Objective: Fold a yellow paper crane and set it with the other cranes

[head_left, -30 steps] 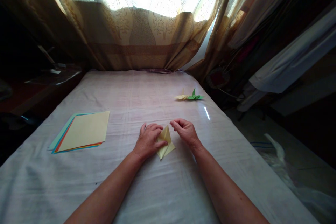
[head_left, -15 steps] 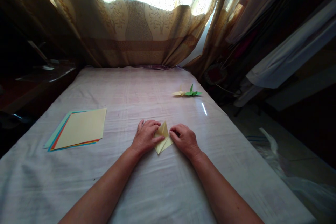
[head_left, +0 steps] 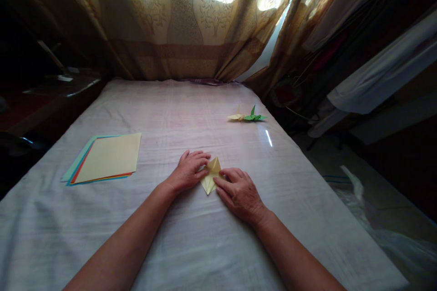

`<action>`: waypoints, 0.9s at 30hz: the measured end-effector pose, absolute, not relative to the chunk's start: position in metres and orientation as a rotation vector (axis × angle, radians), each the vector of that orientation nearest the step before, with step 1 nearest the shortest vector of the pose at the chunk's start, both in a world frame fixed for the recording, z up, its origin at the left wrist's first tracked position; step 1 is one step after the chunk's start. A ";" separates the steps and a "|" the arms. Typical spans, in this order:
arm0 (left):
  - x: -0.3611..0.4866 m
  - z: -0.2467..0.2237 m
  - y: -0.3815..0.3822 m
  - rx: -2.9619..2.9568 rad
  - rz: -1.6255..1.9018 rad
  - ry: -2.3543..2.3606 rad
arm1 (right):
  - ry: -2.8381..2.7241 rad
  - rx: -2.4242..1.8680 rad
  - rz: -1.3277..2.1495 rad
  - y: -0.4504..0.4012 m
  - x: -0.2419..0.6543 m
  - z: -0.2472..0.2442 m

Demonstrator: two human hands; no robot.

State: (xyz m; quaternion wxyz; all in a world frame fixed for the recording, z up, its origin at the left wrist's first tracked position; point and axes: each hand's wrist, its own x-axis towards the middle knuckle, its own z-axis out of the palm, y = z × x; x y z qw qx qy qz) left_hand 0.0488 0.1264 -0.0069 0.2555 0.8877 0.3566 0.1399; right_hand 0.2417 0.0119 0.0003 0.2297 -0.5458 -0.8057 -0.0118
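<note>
A small pale yellow origami paper (head_left: 209,183), folded to a diamond with creases, lies on the cloth-covered table between my hands. My left hand (head_left: 190,170) holds its left edge, thumb and fingertips curled in at the side. From the right, my right hand (head_left: 241,193) has its thumb and fingers closed on the right edge, with the thumb over the lower layers. The paper's upper point and lower tip show; its side corners are hidden under my fingers.
A stack of coloured paper sheets (head_left: 109,158), cream on top, lies to the left. Toward the far right stand a cream paper crane (head_left: 239,117) and a green paper crane (head_left: 253,117), side by side. The table's right edge drops to a floor with a plastic bag (head_left: 358,195).
My right hand has moved onto the right side of the paper, and that side flap now lies further inward. My left hand stays at the left edge. The view has tilted slightly down.
</note>
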 end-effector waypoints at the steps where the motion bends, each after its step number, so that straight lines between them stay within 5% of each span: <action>1: 0.049 -0.007 0.126 2.407 0.381 0.976 | -2.233 -1.490 -0.028 0.011 0.241 0.000; 27: 0.061 0.005 0.111 2.381 0.365 1.093 | -2.292 -1.365 0.021 -0.002 0.225 0.001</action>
